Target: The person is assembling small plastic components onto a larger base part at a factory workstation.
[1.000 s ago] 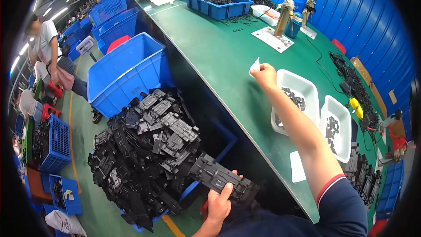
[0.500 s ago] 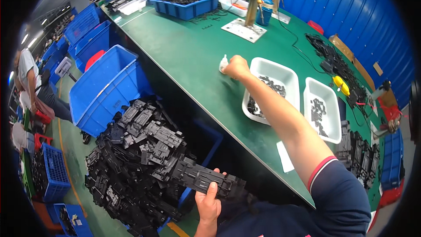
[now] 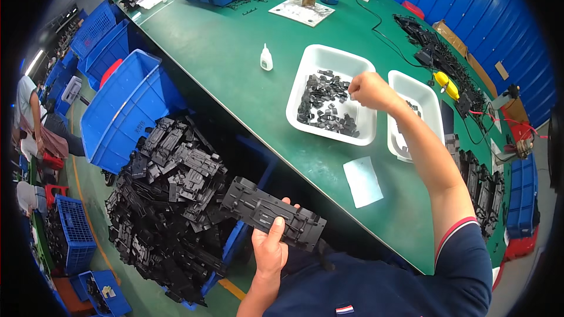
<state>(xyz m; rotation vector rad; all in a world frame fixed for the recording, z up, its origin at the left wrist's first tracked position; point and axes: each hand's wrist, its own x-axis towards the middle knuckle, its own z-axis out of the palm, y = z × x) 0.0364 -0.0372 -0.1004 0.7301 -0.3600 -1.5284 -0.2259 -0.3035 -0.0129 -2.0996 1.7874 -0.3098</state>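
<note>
My left hand (image 3: 270,249) grips a long black moulded plastic part (image 3: 244,199), its thumb pressed across the top face, at the table's near edge. Over the right rim of a white tray (image 3: 301,64) hovers my right hand (image 3: 370,91), fingers curled together; whatever they may hold is hidden. Small black plastic pieces (image 3: 326,97) lie scattered in that tray. A small white squeeze bottle with a pointed tip (image 3: 266,60) stands upright on the green table, left of the tray. My right forearm partly covers a second white tray (image 3: 433,118).
A large heap of black plastic parts (image 3: 170,199) fills the floor side at left, beside a tilted blue crate (image 3: 120,111). A pale sheet (image 3: 363,182) lies on the green table (image 3: 205,41). More parts (image 3: 484,194), cables and a metal stand (image 3: 302,12) sit farther off.
My right hand has left the squeeze bottle, which now stands alone, and moved right to above the white tray. My left hand still holds the black part; the view has shifted.
</note>
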